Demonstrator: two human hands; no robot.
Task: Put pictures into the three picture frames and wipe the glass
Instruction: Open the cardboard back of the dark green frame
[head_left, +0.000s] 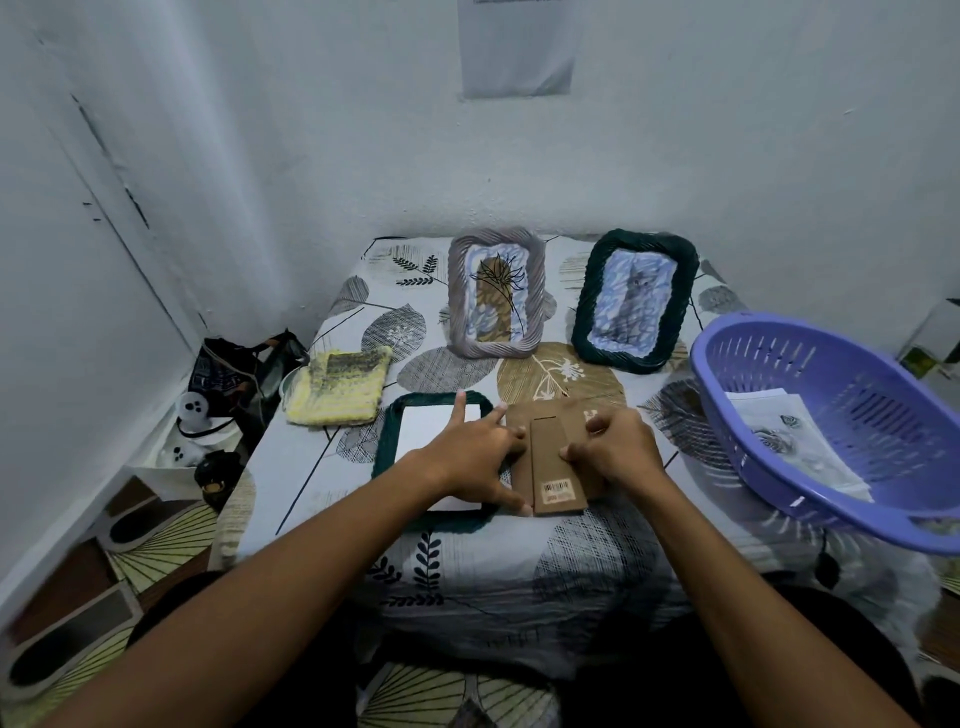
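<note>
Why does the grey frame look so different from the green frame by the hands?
The grey frame stands upright at the back of the table; the green frame by the left hand lies flat, face down. The grey frame shows a leaf picture in front; the green frame shows only a white sheet on its back. Both have twisted, rope-like borders.

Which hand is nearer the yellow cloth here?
Left. The left hand rests on the white sheet in the flat green frame, just right of the yellow cloth. The right hand grips the cardboard backing, farther right.
</note>
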